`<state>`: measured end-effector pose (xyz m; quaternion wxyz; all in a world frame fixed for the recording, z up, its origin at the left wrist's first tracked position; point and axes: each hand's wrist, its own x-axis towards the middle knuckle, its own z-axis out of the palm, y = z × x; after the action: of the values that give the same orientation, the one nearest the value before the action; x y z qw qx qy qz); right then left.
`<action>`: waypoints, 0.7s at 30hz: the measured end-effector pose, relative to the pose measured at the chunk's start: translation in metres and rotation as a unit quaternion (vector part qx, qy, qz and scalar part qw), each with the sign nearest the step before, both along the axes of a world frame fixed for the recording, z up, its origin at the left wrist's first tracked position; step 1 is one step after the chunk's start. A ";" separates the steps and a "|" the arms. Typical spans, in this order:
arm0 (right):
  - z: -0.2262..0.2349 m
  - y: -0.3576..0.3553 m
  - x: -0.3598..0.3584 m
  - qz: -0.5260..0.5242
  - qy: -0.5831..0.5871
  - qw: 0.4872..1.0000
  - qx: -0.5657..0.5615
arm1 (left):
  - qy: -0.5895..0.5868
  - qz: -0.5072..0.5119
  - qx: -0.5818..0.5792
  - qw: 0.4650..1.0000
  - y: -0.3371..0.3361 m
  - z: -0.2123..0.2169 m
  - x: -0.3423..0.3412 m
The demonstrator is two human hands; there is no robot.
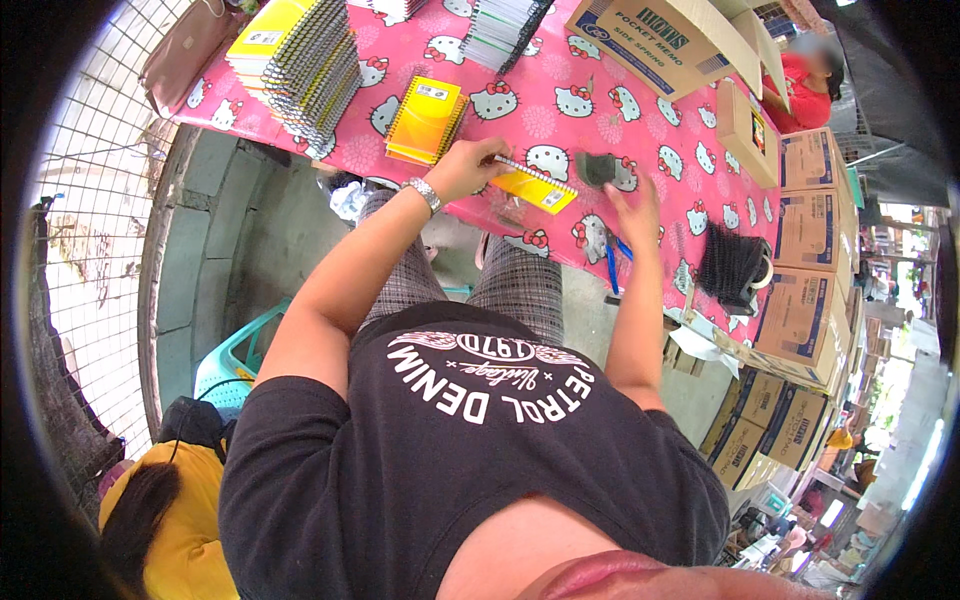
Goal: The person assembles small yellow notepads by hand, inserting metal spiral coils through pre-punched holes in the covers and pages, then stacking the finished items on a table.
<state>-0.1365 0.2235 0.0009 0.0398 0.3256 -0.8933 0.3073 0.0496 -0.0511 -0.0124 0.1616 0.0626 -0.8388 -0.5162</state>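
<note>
In the head view, the left hand (465, 165) grips a small yellow spiral notebook (535, 187) at the near edge of the bench (560, 110). The right hand (632, 205), open and flat, reaches toward a dark block (597, 168) just beyond it. Blue pliers (612, 262) lie at the bench edge. The step looks like finishing the notebook's wire spine; next the right hand must close on a tool.

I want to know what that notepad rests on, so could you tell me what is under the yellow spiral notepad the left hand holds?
The pink cartoon-cat tablecloth lies under the yellow spiral notepad, which the left hand holds at its spiral end. The cloth right beneath the notepad is covered.
</note>
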 end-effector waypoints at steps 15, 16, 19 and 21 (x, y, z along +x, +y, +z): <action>0.036 -0.060 0.159 0.063 -0.082 0.993 -0.052 | -0.023 0.104 -0.012 0.994 0.018 -0.007 0.018; 0.039 -0.070 0.161 0.076 -0.080 0.993 -0.048 | -0.038 0.103 0.003 0.994 0.018 -0.009 0.021; 0.040 -0.085 0.162 0.085 -0.020 0.996 -0.016 | -0.005 0.094 0.064 0.994 0.018 -0.014 0.022; 0.042 -0.083 0.163 0.098 0.002 0.995 0.012 | 0.005 0.109 0.038 0.993 0.021 -0.017 0.023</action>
<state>0.0269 0.1406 0.0427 0.0076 0.4124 -0.8609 0.2979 0.0729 -0.0304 -0.0293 0.2184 0.1576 -0.8061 -0.5270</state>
